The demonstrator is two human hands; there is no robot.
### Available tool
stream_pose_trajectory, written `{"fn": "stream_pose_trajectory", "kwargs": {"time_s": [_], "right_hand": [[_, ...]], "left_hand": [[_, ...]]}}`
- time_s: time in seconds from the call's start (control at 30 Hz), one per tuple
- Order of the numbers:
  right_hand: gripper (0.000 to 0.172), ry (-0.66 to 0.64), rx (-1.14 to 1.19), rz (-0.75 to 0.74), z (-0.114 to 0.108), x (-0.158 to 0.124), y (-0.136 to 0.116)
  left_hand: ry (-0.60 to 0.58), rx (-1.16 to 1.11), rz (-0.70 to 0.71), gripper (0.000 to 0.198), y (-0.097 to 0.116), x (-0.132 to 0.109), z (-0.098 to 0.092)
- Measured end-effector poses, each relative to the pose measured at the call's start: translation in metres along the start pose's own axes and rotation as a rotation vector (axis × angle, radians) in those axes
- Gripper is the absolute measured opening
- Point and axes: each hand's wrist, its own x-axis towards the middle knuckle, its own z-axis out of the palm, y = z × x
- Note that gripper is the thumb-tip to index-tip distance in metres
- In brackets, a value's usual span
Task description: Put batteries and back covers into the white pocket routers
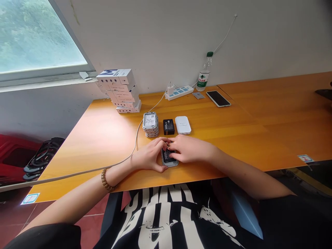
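A black battery [167,156] printed "3000mAh" lies in a white-rimmed device casing [173,164] near the table's front edge. My left hand [151,154] is curved around the casing's left side, thumb at its lower corner and fingers at its top. My right hand [190,148] reaches over from the right, its fingertips on the battery and close to the left fingers. Some of the casing's upper part is hidden under both hands. Just beyond stand a stack of similar casings [150,121], another black battery [168,127] and white covers [183,125].
Several white boxes [123,90] are piled at the back left. A white cable [136,138] crosses the table past my left wrist to a power strip [179,92]. Behind are a water bottle [203,79] and a phone [218,99].
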Motion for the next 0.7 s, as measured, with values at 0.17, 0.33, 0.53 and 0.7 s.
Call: {"fn": "stream_pose_trajectory", "kwargs": {"time_s": [0.17,0.33,0.53,0.7], "right_hand": [[0.022,-0.049,0.042,-0.032,-0.006,-0.004,0.000],[0.027,0.344,0.091,0.025,-0.016,0.003,0.033],[0.022,0.449,-0.198,0.380,-0.016,0.012,0.071],[0.026,0.240,-0.218,0.399,-0.007,0.017,0.068]], "left_hand": [[-0.029,0.010,-0.026,0.053,-0.001,0.000,0.002],[-0.030,0.012,-0.061,0.052,-0.009,0.000,0.000],[-0.056,0.024,-0.071,0.045,-0.013,0.002,-0.001],[-0.073,0.047,-0.072,0.048,-0.012,0.001,-0.002]]}}
